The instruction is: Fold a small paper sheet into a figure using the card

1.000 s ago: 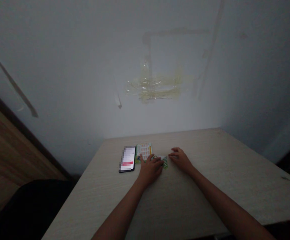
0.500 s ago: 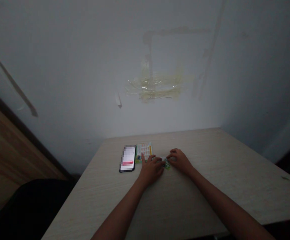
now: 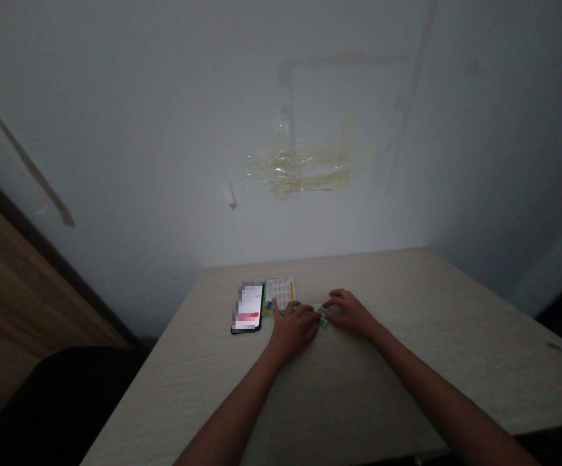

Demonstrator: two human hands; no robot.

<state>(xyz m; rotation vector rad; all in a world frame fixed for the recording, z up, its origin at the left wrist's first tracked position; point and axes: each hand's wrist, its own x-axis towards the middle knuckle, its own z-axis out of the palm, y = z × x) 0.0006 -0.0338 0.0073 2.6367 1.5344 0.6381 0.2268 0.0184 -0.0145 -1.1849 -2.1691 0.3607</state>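
Observation:
My left hand (image 3: 293, 332) rests palm down on the table, thumb stretched out over a printed card (image 3: 279, 291) and its other fingers spread and bent. The card is white with rows of small coloured pictures and a green edge; the hand covers its lower right part. Between my hands lies a small green-and-white piece (image 3: 324, 321), flat on the table, too dim to name. The left fingertips touch its left side. My right hand (image 3: 351, 314) has thumb and forefinger closed in at its right edge, the other fingers curled.
A phone (image 3: 248, 308) with a lit, partly blurred screen lies left of the card. The pale wooden table (image 3: 203, 375) meets a wall bearing old clear tape (image 3: 304, 169). A dark object (image 3: 57, 395) stands beyond the table's left edge.
Both hands stay almost where they were, with only slight finger movement at the small green-and-white piece. The card and phone have not moved.

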